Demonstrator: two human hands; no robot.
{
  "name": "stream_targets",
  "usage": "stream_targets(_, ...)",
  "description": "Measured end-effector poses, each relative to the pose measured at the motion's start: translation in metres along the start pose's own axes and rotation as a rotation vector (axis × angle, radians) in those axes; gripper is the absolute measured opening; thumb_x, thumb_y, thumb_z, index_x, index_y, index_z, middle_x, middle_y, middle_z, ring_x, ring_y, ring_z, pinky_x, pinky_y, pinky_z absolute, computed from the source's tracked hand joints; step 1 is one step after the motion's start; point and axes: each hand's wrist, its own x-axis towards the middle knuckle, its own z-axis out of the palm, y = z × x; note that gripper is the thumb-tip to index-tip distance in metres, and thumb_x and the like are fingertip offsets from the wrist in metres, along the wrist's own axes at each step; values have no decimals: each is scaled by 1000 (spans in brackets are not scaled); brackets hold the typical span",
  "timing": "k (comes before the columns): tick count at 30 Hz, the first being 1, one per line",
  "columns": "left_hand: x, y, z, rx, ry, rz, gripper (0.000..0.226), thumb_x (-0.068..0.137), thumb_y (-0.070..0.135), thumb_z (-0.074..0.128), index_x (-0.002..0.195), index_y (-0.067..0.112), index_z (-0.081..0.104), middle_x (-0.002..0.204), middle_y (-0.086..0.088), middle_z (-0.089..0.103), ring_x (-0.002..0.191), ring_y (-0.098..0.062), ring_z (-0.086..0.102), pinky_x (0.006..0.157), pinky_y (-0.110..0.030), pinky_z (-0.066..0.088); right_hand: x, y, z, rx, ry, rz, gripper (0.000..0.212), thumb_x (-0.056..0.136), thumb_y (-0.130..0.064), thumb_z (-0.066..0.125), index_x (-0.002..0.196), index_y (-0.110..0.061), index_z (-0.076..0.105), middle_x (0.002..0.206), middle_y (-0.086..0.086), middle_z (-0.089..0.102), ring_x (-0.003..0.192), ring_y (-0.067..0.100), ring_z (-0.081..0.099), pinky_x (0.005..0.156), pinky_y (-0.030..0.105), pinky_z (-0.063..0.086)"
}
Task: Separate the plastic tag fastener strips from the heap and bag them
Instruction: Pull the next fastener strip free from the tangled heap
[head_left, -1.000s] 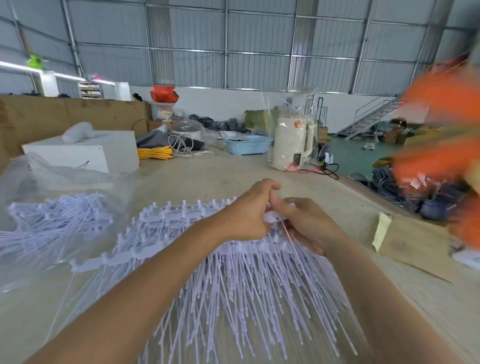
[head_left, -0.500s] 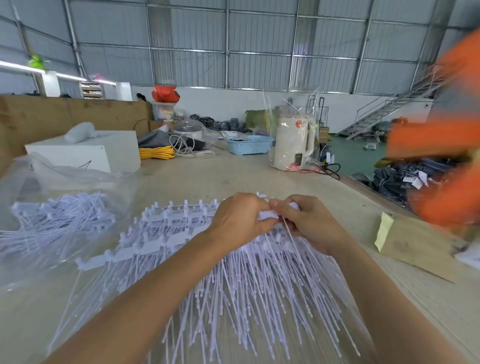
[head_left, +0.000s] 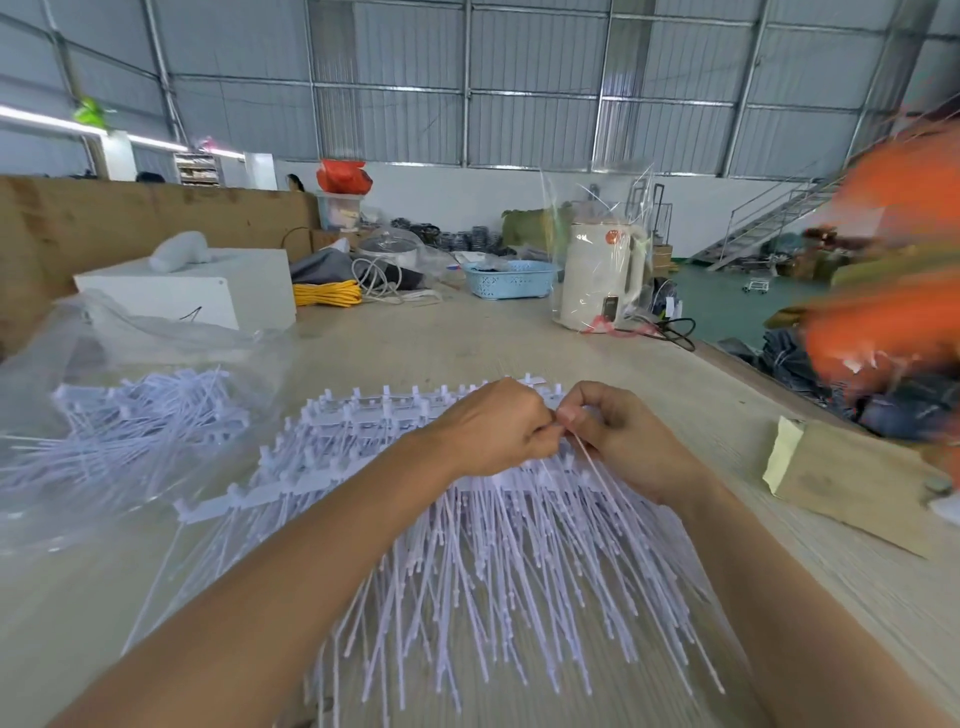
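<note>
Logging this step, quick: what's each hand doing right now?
Left hand: closed, pinching a fastener strip at the heap.
Right hand: closed, pinching the same strip.

Both hands are meeting over the far edge of the heap (head_left: 467, 545) on the table (head_left: 519, 353): left hand (head_left: 493, 431) and right hand (head_left: 623, 441) are each pinching a strip (head_left: 597, 467) where their fingertips are touching. Bag (head_left: 130, 415) of strips is lying left. Kettle (head_left: 597, 275), basket (head_left: 511, 278), white box (head_left: 208, 291) are sitting behind.
</note>
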Motion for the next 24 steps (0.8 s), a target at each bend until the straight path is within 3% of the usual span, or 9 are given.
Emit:
stream_targets(2, 1, -1, -2, -10, -6, -2, 38, 96, 23, 47, 80, -6, 65, 74, -24, 61, 67, -32, 56, 61, -35, 39, 1, 0, 3, -58, 53, -41, 20, 96, -13, 51, 79, -3, 56, 67, 11, 51, 61, 20, 44, 64, 36, 40)
stream_targets(7, -2, -3, -6, -215, 48, -37, 42, 97, 15, 49, 69, -14, 60, 60, -25, 50, 55, -22, 43, 55, -30, 29, 3, -4, 6, 12, 247, -155, 15, 92, -7, 56, 79, -12, 54, 63, 5, 50, 52, 8, 43, 53, 19, 39)
stream_targets(10, -9, -11, -3, -314, 60, -102, 42, 96, 16, 52, 69, -14, 62, 61, -21, 54, 55, -17, 46, 56, -29, 36, 4, -5, -5, 151, 363, -208, 13, 91, -9, 58, 79, -11, 54, 65, 4, 49, 51, 4, 43, 50, 15, 39)
stream_targets(13, -15, -19, -3, -328, 83, -122, 39, 92, 19, 59, 59, 1, 54, 51, -11, 44, 44, -3, 39, 50, -16, 32, 5, -2, -10, 271, 369, -134, 14, 91, -15, 59, 78, -11, 58, 69, 7, 52, 56, 9, 49, 56, 21, 45)
stream_targets(16, -16, -17, -9, -313, 83, -129, 40, 91, 23, 61, 55, 10, 50, 52, -7, 41, 47, -15, 38, 53, -27, 30, 10, -7, -6, 585, 399, 18, 19, 91, -6, 57, 73, -9, 58, 65, 5, 59, 59, 17, 64, 60, 27, 56)
stream_targets(18, -15, -13, -14, -260, 54, -129, 41, 91, 26, 61, 56, 8, 50, 54, -9, 39, 50, -20, 36, 55, -29, 30, 12, -14, -7, 679, 380, 143, 19, 89, 1, 52, 71, -3, 54, 65, 9, 58, 47, 14, 59, 48, 20, 52)
stream_targets(20, -13, -9, -20, -151, -4, -121, 42, 92, 30, 59, 65, -1, 59, 57, -12, 45, 51, -21, 40, 57, -32, 35, 11, -19, -11, 736, 268, 240, 16, 85, 2, 46, 71, -4, 49, 68, 9, 53, 38, 6, 42, 32, 13, 34)
stream_targets(22, -9, -4, -28, -66, -50, -102, 40, 91, 35, 59, 79, -3, 68, 70, -17, 59, 61, -25, 51, 62, -34, 42, 9, -25, -13, 814, 123, 313, 7, 75, -2, 47, 72, -8, 46, 66, 4, 48, 36, 2, 31, 25, 10, 22)
stream_targets(24, -6, 2, -37, -14, -43, -80, 40, 87, 40, 62, 89, 1, 69, 78, -14, 62, 70, -25, 53, 62, -34, 40, 7, -29, -9, 807, 60, 352, 6, 74, -4, 49, 76, -10, 48, 62, 2, 47, 34, 2, 28, 24, 10, 19)
